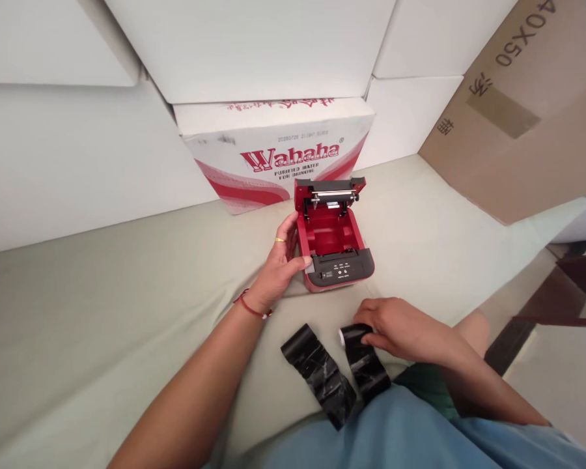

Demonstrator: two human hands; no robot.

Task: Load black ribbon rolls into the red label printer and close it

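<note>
A small red and black label printer (329, 231) stands on the pale green sheet with its lid (329, 190) raised. Its red inner compartment (327, 233) shows nothing in it. My left hand (284, 260) is closed around the printer's left side, thumb on the front corner and fingers behind. Below and to the right, my right hand (390, 324) pinches a roll of shiny black strip (354, 335) with a white end. Its loose tail (371, 374) runs down toward my lap. A second black strip (320, 371), creased, lies to the left of the roll, apart from both hands.
Behind the printer stands a white and red Wahaha water carton (283, 156). White boxes (268, 45) are stacked around it. A large brown cardboard box (522, 117) leans in at the right. The green sheet (117, 312) is wrinkled beside my left forearm.
</note>
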